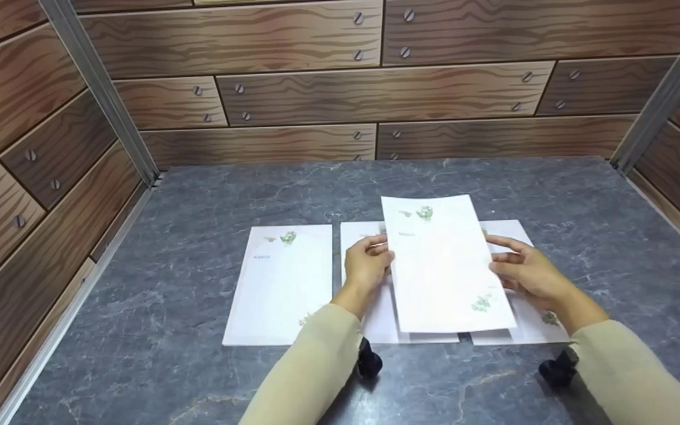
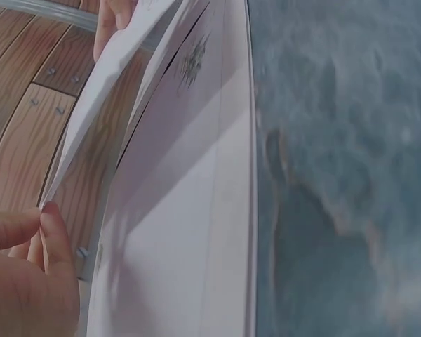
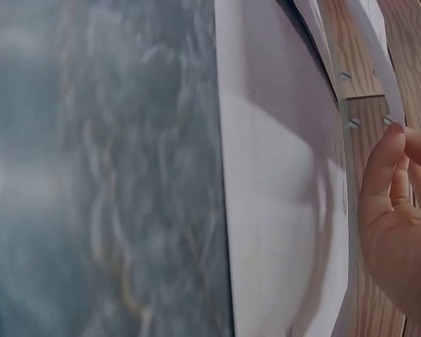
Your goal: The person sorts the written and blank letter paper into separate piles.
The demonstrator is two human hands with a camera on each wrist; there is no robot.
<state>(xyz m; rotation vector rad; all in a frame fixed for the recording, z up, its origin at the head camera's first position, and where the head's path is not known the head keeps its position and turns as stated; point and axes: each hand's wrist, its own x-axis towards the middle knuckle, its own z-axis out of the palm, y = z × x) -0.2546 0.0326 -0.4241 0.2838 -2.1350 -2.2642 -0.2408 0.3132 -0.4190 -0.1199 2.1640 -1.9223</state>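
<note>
A white sheet of paper (image 1: 440,271) with small green prints at top and lower right is held up above the table. My left hand (image 1: 366,268) pinches its left edge between thumb and fingers, and my right hand (image 1: 529,271) pinches the right edge. In the left wrist view the raised sheet (image 2: 102,77) is seen nearly edge-on, clear of the paper (image 2: 175,210) beneath. The right wrist view shows the right fingertips on the raised sheet's edge (image 3: 389,77). Below it lie a middle paper (image 1: 375,324) and a right paper (image 1: 529,330), both partly covered.
A third printed paper (image 1: 287,289) lies flat on the left, beside the middle one. The dark marbled table (image 1: 169,283) is bounded by wood-patterned walls (image 1: 316,100) at the back and sides, with grey metal posts (image 1: 101,88) in the corners.
</note>
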